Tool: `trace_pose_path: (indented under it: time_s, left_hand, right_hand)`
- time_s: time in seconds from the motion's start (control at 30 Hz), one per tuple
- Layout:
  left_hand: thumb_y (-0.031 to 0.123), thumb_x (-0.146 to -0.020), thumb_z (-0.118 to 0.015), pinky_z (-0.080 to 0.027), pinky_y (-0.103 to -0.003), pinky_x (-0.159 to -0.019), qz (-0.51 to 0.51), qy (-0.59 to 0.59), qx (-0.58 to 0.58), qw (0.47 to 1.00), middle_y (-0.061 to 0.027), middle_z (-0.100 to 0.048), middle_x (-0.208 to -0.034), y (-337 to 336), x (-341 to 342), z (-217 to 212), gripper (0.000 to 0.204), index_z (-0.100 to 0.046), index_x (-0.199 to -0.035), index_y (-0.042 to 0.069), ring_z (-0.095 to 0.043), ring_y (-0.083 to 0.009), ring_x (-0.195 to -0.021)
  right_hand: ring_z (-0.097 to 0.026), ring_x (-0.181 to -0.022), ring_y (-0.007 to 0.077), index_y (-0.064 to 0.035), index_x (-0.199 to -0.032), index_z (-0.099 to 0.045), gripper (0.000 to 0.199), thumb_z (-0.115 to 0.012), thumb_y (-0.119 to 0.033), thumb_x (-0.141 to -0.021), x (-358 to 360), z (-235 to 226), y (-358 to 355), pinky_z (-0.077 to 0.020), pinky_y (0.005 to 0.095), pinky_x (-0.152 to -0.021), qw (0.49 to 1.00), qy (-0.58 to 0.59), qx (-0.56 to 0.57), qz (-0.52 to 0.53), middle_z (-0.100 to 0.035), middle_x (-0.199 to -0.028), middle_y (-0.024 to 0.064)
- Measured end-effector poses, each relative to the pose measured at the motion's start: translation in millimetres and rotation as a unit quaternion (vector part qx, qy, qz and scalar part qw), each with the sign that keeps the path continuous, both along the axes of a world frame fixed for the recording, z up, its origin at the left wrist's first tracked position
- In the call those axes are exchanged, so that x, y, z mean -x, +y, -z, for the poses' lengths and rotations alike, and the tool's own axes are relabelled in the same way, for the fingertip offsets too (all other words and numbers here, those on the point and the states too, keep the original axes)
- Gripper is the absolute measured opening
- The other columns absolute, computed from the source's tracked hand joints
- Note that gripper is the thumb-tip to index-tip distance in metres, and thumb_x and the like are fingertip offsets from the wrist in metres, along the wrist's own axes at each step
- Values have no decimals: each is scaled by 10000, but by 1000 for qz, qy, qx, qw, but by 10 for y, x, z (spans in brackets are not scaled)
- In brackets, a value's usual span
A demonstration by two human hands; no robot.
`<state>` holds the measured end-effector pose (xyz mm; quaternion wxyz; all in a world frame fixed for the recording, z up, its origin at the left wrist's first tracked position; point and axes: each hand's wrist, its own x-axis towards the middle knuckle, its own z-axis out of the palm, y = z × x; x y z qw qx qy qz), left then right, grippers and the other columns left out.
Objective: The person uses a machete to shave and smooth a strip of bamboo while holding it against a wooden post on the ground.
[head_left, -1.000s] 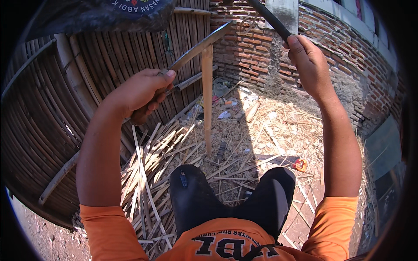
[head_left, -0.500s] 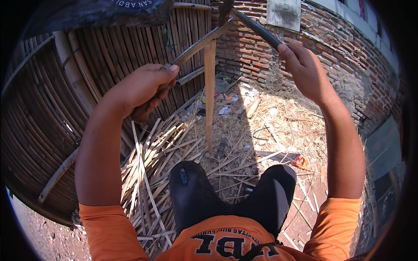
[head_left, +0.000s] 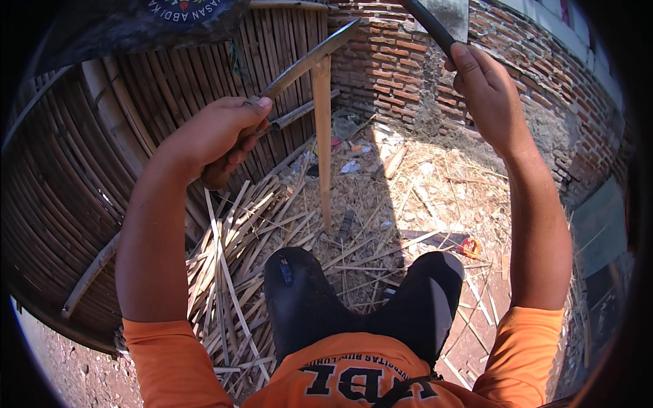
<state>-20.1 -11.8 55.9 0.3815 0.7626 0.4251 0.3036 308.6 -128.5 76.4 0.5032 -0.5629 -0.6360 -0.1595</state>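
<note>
Left hand (head_left: 228,134) clenches a long knife (head_left: 309,60) — extending beyond the grip across an upright wooden stave's (head_left: 322,143) top, apparently for support — while right hand (head_left: 486,94) clasps a dark rod (head_left: 432,26) near its lower end, apparently for reach.

Dull mtl blade (head_left: 311,62), matt wd strip (head_left: 322,143)

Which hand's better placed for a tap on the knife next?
Right hand, probably: it holds a dark handle high; the left hand grips the knife, which crosses the top of the upright strip.
</note>
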Motion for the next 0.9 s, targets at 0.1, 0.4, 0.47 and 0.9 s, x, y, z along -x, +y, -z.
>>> trace_pose_path:
  time_s: [0.1,0.4,0.47,0.9]
  left_hand:
    - [452,-1022,-515,-358,-274,-453,4,-2,4,1000,-3,-460,-577,-17,-11,-1,414,-559,-924,53,-445,-100,-462]
    - [488,-1007,-538,-374,-261,-456,10,16,10,1000,-2,-493,-604,-52,-64,10,440,-569,-914,59,-447,-90,-478]
    - [493,-1006,-536,-375,-259,-455,9,26,8,1000,-2,-495,-606,-78,-71,-1,442,-570,-912,63,-451,-88,-483]
    - [479,-1020,-510,-374,-271,-482,-5,22,34,999,3,-482,-601,-82,-32,73,415,-566,-900,86,-447,-94,-486]
  right_hand:
    - [-480,-630,137,21,-1036,-678,503,-493,-446,-1043,57,4,7,-398,349,-584,1000,3,8,11,-524,-659,54]
    - [-500,-652,156,24,-986,-663,503,-489,-444,-1046,187,-106,-108,-415,352,-610,1000,-1,-13,2,-540,-683,77]
    - [-489,-637,167,29,-992,-665,491,-490,-427,-1048,164,-82,-130,-411,362,-605,994,-41,97,43,-527,-679,86]
    - [-480,-629,142,-7,-905,-614,517,-458,-479,-1049,-124,65,-167,-397,340,-586,990,-59,122,30,-514,-670,33]
